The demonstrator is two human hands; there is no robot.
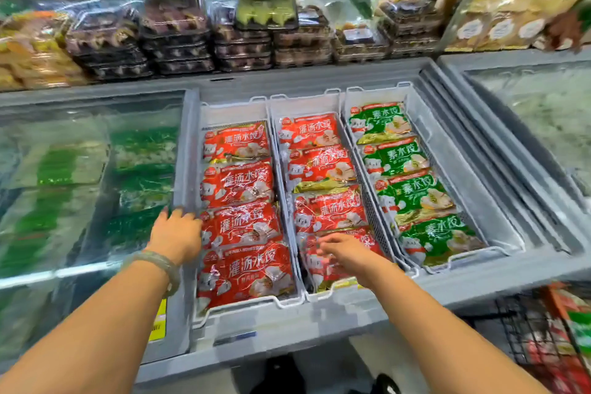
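An open chest freezer (351,307) holds three white baskets of frozen dumpling bags. The left basket (243,305) and the middle basket (303,102) carry red bags (238,184); the right basket (377,93) carries green bags (415,195). My left hand (175,233) rests on the edge of the sliding glass lid (96,169), fingers curled over its frame beside the left basket. My right hand (350,254) hovers, blurred, over the nearest red bag (323,272) in the middle basket, fingers spread and holding nothing.
Green packs lie under the glass lid on the left. A second freezer (527,112) stands to the right. Shelves behind hold stacked black trays (179,41) and bagged snacks. A wire cart (543,336) with goods sits at the lower right.
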